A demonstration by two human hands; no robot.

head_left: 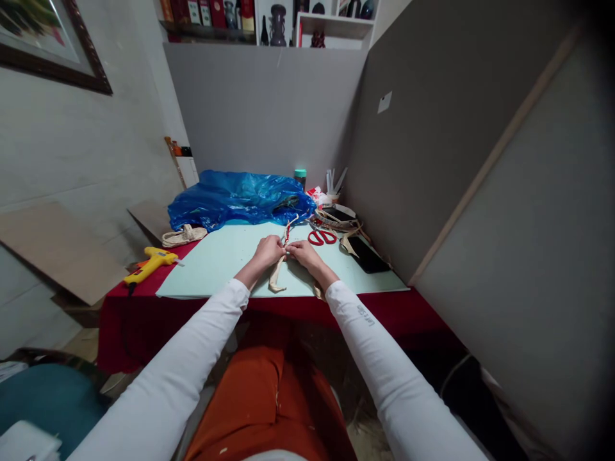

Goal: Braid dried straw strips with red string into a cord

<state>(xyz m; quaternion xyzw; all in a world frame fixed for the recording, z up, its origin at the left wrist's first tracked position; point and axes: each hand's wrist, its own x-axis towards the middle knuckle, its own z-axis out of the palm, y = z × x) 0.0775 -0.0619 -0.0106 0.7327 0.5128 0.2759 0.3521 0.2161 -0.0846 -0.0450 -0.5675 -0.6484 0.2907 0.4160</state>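
My left hand (269,250) and my right hand (303,253) meet over the middle of the pale green board (225,256). The fingers of both are pinched on a tan strip (276,276), whose loose end hangs below my left hand onto the board. A thin red and white piece (288,232) rises from between my fingertips. Another tan end (318,291) shows under my right wrist. Red-handled scissors (321,238) lie just beyond my right hand. How the strip runs between my fingers is too small to make out.
A yellow glue gun (152,266) and a pale braided bundle (185,235) lie at the left. Blue plastic (240,195) covers the back. At the right are a black phone (368,255) and coiled strips (339,218). Grey panels (273,109) stand behind and right.
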